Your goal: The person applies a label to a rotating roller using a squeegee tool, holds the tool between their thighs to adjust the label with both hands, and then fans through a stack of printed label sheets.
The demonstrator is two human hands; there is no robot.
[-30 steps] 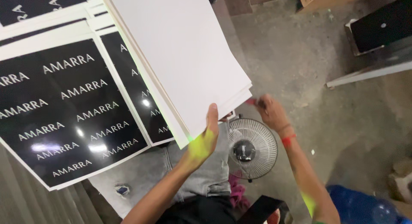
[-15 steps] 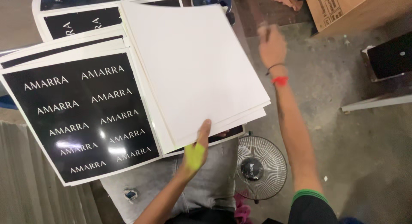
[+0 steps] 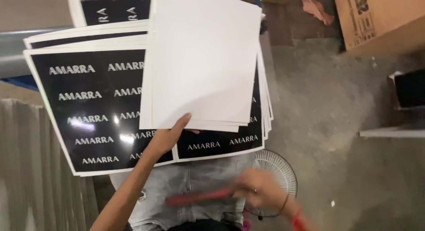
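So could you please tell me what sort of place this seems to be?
Probably a small print or packaging workshop: glossy black printed sheets with white borders lie stacked, the left hand holds plain white card sheets, and a brown cardboard box sits on the bare concrete floor.

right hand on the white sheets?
No. The right hand is low over the lap holding a thin red tool; only the left hand grips the white sheets.

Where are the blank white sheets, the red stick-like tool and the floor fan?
blank white sheets (image 3: 201, 58), head view, middle of top sheet
red tool (image 3: 199, 197), head view, mid-length
floor fan (image 3: 276, 167), head view, wire grille
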